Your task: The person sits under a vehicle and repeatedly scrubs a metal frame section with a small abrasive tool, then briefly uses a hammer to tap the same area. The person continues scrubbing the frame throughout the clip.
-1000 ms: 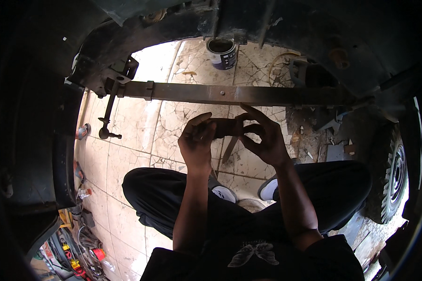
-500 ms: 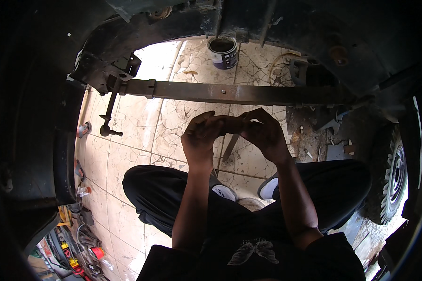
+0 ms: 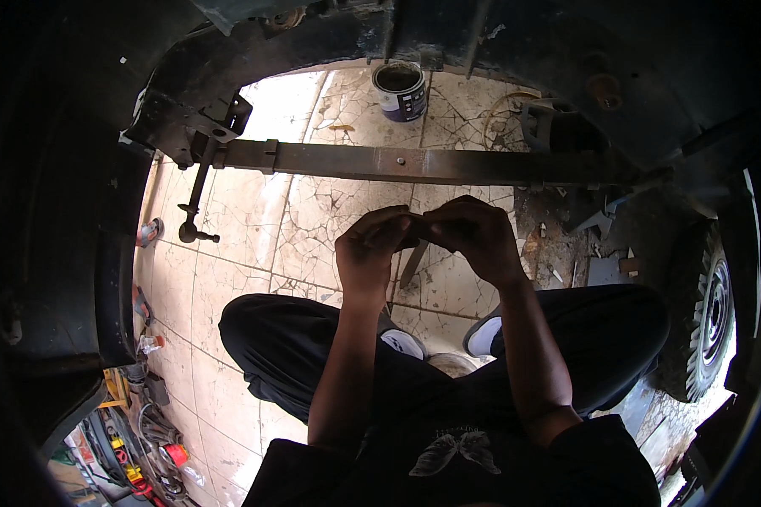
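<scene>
My left hand point(image 3: 370, 251) and my right hand point(image 3: 479, 241) are raised together in front of me, fingers curled and tips nearly meeting. Between them is a small dark piece point(image 3: 418, 226), pinched from both sides. Deep shadow and the fingers hide most of it, so its exact kind does not show. Just beyond my hands, a long flat steel leaf spring point(image 3: 338, 160) runs crosswise, with a clip near its left end and a bolt head at its middle. Below the held piece a narrow dark strip point(image 3: 413, 264) shows against the floor.
Dark vehicle bodywork point(image 3: 313, 46) surrounds me. A rod with a ball joint point(image 3: 196, 190) hangs at left. Past the spring stands an open paint can point(image 3: 400, 103). A wheel point(image 3: 710, 317) is at right; tools and cables point(image 3: 135, 439) lie lower left on cracked floor tiles point(image 3: 228, 279).
My hands have drawn closer together, and my fingers now cover more of the piece, which showed as a short cylinder before. The left fingers have folded over it. The view has shifted slightly.
</scene>
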{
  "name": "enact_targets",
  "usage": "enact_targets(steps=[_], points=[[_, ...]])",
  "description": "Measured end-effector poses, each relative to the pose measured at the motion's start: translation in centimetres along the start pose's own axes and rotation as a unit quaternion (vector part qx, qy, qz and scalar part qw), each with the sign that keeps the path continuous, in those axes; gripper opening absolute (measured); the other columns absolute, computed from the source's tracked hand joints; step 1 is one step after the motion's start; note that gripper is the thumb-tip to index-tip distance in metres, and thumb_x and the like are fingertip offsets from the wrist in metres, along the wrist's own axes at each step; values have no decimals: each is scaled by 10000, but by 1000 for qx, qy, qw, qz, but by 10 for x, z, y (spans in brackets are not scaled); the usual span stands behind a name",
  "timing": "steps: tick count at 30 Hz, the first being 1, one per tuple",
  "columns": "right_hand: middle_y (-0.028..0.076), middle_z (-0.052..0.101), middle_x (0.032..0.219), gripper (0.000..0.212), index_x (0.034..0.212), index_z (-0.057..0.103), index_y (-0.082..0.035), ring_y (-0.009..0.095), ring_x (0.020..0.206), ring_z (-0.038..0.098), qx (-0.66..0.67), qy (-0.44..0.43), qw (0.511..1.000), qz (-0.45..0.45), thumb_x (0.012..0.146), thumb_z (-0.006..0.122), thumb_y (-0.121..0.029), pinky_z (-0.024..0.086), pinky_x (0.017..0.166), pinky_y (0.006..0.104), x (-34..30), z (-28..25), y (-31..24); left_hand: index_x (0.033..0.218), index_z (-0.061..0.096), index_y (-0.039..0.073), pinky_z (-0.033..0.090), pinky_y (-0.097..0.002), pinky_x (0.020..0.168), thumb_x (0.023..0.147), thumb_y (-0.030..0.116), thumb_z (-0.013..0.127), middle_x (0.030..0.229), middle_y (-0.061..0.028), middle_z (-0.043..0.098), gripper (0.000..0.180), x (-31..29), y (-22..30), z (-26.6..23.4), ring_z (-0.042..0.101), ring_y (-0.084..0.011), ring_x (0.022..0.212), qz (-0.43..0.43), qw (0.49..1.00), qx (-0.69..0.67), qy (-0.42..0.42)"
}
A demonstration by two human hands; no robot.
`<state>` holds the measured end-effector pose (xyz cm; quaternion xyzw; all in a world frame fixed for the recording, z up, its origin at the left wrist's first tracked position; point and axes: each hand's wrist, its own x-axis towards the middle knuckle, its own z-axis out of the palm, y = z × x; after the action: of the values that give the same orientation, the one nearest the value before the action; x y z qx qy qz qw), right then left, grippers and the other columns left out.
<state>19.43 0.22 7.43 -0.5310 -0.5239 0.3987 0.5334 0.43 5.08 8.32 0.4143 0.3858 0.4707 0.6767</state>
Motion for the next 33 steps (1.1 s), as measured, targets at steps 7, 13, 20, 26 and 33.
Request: enact_targets(steps=[7, 13, 20, 26, 33], points=[[143, 793, 1156, 213, 1144, 810, -24, 188, 983, 779, -28, -13, 997, -70, 932, 796, -10, 631, 857, 305, -1, 6, -2, 1234, 685, -127, 640, -365, 898, 1024, 83, 711, 1087, -183, 770, 298, 0, -4, -4, 771, -257, 950, -39, 996, -81, 14], [133, 792, 1179, 255, 1166, 813, -64, 183, 941, 781, -84, -19, 992, -87, 916, 814, -13, 630, 803, 300, -4, 12, -19, 1203, 701, -127, 645, -343, 894, 998, 78, 758, 1062, -184, 773, 295, -3, 2, 7, 775, -233, 935, -46, 995, -10, 84], [98, 803, 1093, 219, 1156, 779, -27, 178, 963, 777, 55, 25, 998, 0, 942, 810, -63, 615, 843, 302, -1, 21, -4, 1268, 689, -96, 614, -377, 947, 976, 85, 777, 1130, -181, 774, 354, 2, -6, -3, 756, -239, 1017, -19, 998, -46, 26], [111, 803, 1056, 213, 1148, 751, -1, 163, 964, 770, 131, 17, 987, 94, 951, 800, -63, 612, 843, 298, 17, 31, -10, 1271, 701, -81, 606, -377, 960, 975, 82, 776, 1155, -182, 773, 346, 6, -7, -8, 753, -236, 1020, 7, 998, -30, 50], [118, 813, 1008, 237, 1145, 761, -6, 155, 923, 774, 17, 8, 997, 71, 924, 821, -65, 610, 833, 284, 27, 45, -4, 1241, 732, -69, 609, -310, 882, 956, 31, 791, 1083, -168, 794, 308, 9, -2, -24, 761, -197, 974, -2, 993, -77, 84]])
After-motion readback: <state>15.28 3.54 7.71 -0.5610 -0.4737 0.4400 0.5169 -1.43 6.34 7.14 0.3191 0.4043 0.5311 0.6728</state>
